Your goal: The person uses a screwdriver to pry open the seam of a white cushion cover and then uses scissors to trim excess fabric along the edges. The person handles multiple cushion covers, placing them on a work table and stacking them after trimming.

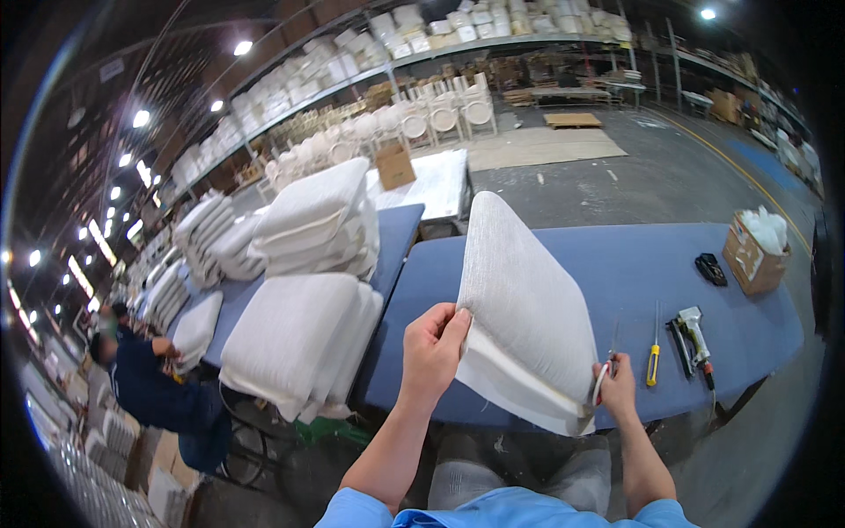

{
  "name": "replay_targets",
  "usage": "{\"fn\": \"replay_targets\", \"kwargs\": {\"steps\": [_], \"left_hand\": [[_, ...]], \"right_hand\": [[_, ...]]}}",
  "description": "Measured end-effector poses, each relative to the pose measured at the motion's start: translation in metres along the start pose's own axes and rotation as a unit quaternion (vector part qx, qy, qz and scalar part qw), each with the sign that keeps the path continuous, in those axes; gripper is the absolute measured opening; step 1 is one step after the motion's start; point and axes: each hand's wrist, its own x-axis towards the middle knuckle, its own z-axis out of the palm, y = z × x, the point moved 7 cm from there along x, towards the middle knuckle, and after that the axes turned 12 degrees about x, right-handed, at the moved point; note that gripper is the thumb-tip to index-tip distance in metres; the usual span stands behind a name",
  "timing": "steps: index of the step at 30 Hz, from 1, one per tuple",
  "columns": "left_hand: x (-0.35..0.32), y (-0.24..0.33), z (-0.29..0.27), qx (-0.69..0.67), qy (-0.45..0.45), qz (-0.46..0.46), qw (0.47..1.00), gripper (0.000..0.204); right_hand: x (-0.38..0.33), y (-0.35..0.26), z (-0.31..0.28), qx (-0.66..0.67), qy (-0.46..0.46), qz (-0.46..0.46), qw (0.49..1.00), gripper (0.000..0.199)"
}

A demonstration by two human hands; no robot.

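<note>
A light grey upholstered seat cushion point(528, 290) is tilted up over the near edge of the blue padded table point(656, 251), with a loose white cloth edge hanging along its lower side. My left hand point(431, 348) pinches the cushion's left edge, thumb on top. By the cushion's lower right corner, my right hand point(620, 387) is closed around a pair of scissors point(602, 382), whose blades point up and away. Part of the scissors' handle is hidden by my fingers. To the right of that hand lie a yellow-handled screwdriver point(653, 364) and a pneumatic staple gun point(694, 338).
A small black object point(710, 269) and a cardboard box point(753, 266) with white plastic stand at the table's right end. Cushion stacks point(295, 330) fill the table to the left. A co-worker point(163, 396) handles another cushion at far left. Chair frames point(414, 123) stand behind.
</note>
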Motion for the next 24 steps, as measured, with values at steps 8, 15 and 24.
{"fn": "replay_targets", "kwargs": {"steps": [8,15,24], "left_hand": [[-0.018,0.054,0.066,0.145,-0.045,0.132,0.980,0.023],[-0.029,0.054,0.080,0.180,-0.014,0.196,0.964,0.037],[-0.036,0.065,0.086,0.177,0.020,0.251,0.952,0.037]], "right_hand": [[-0.003,-0.024,-0.004,0.179,0.006,-0.012,0.984,0.053],[-0.060,-0.189,-0.004,0.416,-0.305,-0.148,0.844,0.056],[-0.073,-0.190,0.023,0.386,-0.480,-0.060,0.786,0.060]]}}
